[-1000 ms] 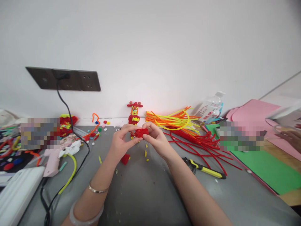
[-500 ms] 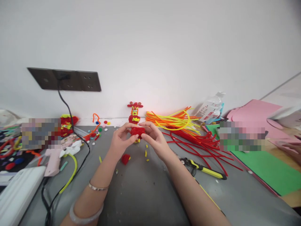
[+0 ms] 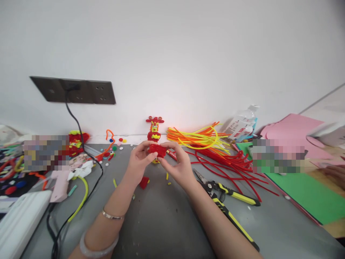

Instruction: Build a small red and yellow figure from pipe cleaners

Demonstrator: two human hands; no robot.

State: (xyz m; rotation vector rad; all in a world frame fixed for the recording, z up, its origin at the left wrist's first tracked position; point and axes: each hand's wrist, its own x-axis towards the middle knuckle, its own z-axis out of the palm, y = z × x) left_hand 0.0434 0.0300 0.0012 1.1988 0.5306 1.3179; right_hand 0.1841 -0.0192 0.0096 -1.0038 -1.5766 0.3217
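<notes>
Between the fingertips of my left hand and my right hand is a small fuzzy red pipe-cleaner piece. Both hands are closed on it, thumbs on the near side. Just behind stands a red and yellow pipe-cleaner figure with a winged red hat; the hands and the piece cover part of its lower body. A smaller red piece with a yellow tip lies on the grey table below my left hand. Short yellow bits are scattered near it.
Yellow-handled pliers lie open beside my right forearm. Behind them are red pipe cleaners and yellow-orange ones. A pink glue gun, a black cord and a white case are left. Another person's hand shows at far right.
My right hand and forearm have shifted slightly, and more of the pliers now shows beside the arm. The red piece has tilted a little between the fingers.
</notes>
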